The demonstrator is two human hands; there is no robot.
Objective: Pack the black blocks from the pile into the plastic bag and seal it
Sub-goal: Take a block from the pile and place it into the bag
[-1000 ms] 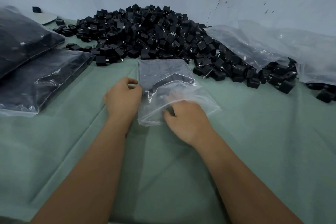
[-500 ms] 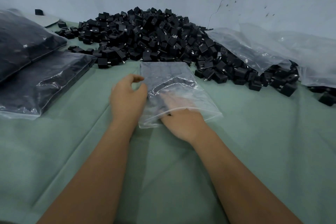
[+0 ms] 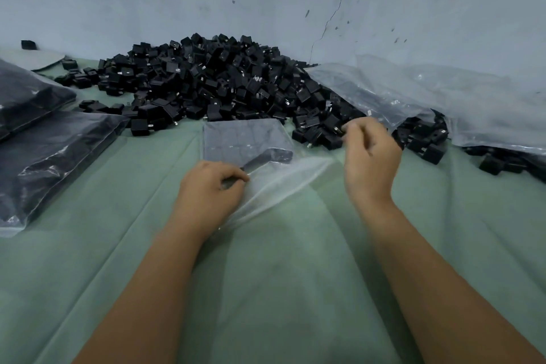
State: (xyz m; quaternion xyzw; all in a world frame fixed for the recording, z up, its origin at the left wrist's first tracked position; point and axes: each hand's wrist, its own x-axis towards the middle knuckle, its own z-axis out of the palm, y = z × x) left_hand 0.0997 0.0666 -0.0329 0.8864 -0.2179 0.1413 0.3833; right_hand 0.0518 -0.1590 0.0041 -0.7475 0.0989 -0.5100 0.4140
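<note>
Step in hand, by my reading: fetching more black blocks from the pile [image 3: 206,83] at upper centre of the frame to continue the layer in the plastic bag [image 3: 257,156]. Bag lies flat at frame centre on the green-covered tabletop [image 3: 280,289], far end already filled with a tidy flat layer of blocks [image 3: 242,139], near end empty, its mouth toward the person. Left hand [image 3: 206,189] sits at the bag's left near edge; fingers [image 3: 233,177] curled, thumb and forefinger pinching the film at the mouth, seemingly keeping it lifted. Right hand [image 3: 369,154] is right of the bag at the pile's near fringe; fingers [image 3: 354,130] loosely bent and bunched toward the thumb, tips at or just touching a block at the edge; motion blur there, so whether one is actually pinched I cannot tell. To do it well: keep the left pinch steady so the mouth stays open, take blocks from the loose fringe rather than digging into the heap, slide each in flat against the row already laid, and leave the near strip of film free for sealing. Packed bags [image 3: 50,154] at left of frame; slack empty bags [image 3: 443,97] drape the pile at right
</note>
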